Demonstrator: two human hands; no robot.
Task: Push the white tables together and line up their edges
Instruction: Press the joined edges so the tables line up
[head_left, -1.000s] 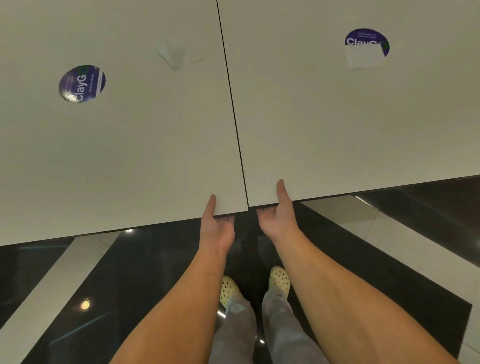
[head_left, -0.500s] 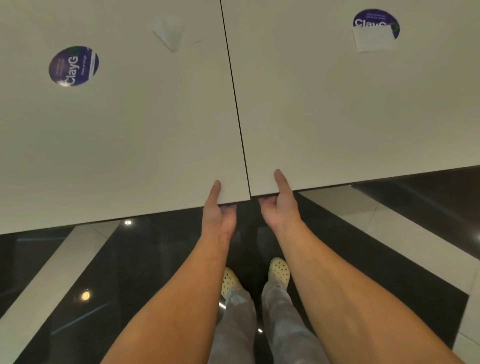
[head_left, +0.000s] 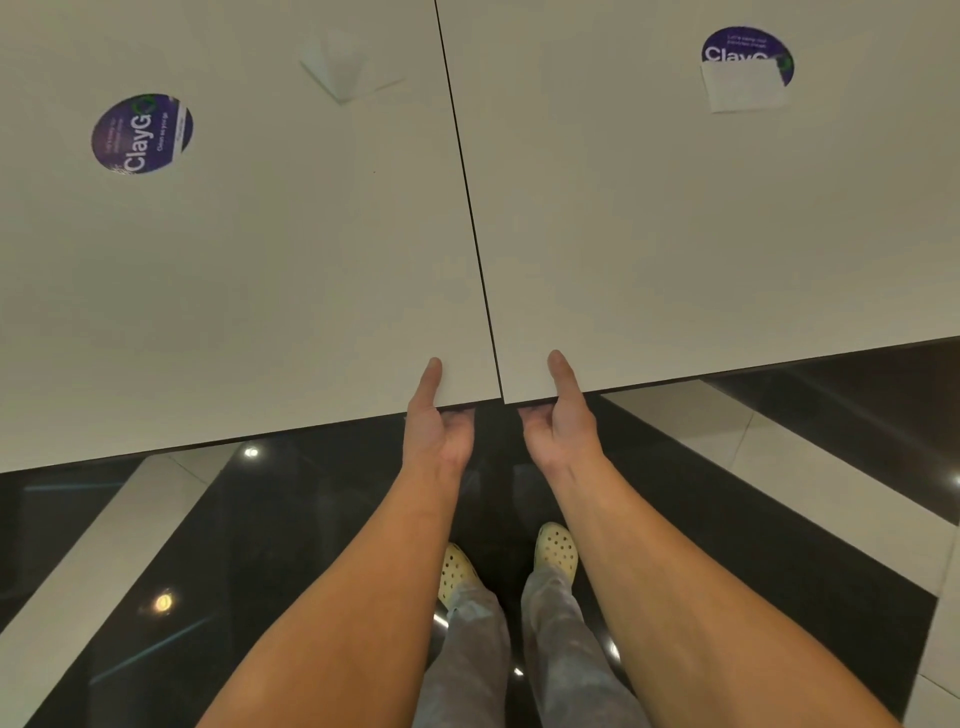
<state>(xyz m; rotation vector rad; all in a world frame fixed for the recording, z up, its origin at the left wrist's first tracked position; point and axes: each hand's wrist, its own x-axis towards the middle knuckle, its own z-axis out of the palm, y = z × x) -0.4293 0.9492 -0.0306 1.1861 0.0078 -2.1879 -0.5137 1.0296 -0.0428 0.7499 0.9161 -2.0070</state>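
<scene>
- No containers in view; nothing holds anything here.
- Your left table (head_left: 234, 270) and right table (head_left: 701, 234) sit side by side, tops level, with only a thin dark seam (head_left: 470, 208) between them.
- The seam runs from the far edge to the near edge and stays about the same width all the way.
- Near edges: the two inner corners meet at almost the same line; any step between them is too small to tell.
- Your left hand (head_left: 434, 426) grips the near edge of the left table at its inner corner, just beside the seam. Thumb lies flat on top, fingers are curled under the edge and mostly hidden.
- Your right hand (head_left: 563, 421) does the same on the right table's inner corner: thumb on top, fingers tucked under.
- Both hands clamp the table edges between thumb and fingers. They're close to each other but apart, one either side of the seam.
- Left table top: round purple sticker (head_left: 141, 133) towards the left edge, and a small folded white paper (head_left: 343, 65) near the far edge, close to the seam.
- Right table top: another purple sticker (head_left: 748, 54) near the far edge, its lower part covered by a white paper slip (head_left: 745, 91).
- Below the near edges: glossy black floor (head_left: 260, 545) with pale bands, your pale perforated clogs (head_left: 557, 551) and grey trousers (head_left: 467, 665) directly beneath the seam.
</scene>
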